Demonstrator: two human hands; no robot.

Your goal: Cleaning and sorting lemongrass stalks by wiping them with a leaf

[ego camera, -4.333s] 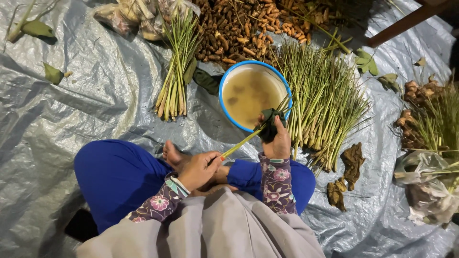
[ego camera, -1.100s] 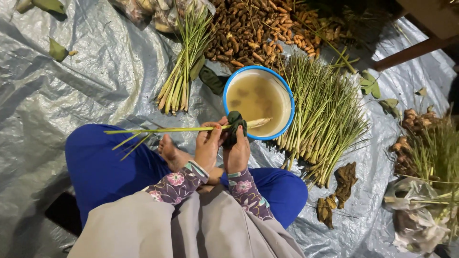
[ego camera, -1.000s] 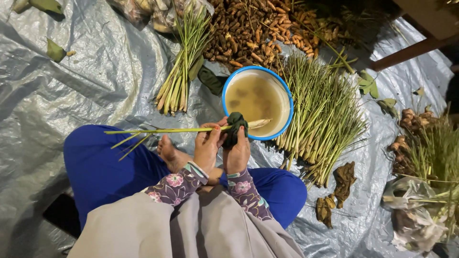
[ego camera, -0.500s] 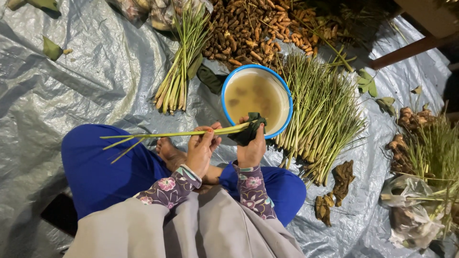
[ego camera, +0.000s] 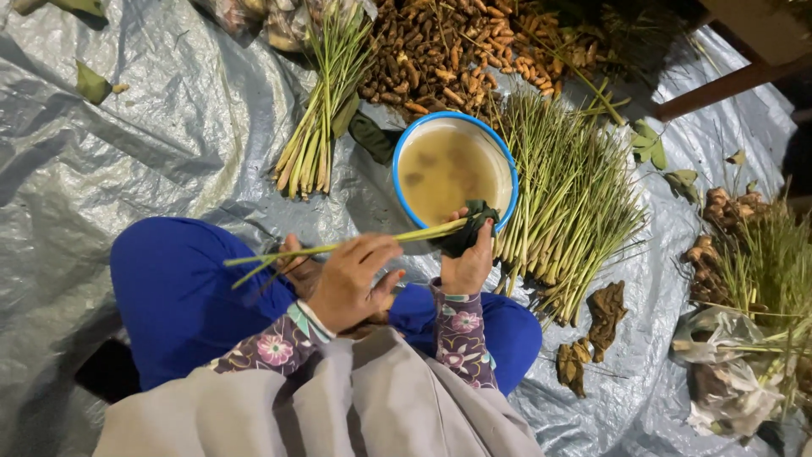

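Fingers of the left hand (ego camera: 351, 279) pinch the long green stalk (ego camera: 338, 248) — it lies sideways, thick end in the right hand (ego camera: 467, 264), which squeezes a dark cloth (ego camera: 467, 233) around it.

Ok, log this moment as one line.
left hand: holds stalk | right hand: dark cloth on stalk end | bowl: murky water, ahead
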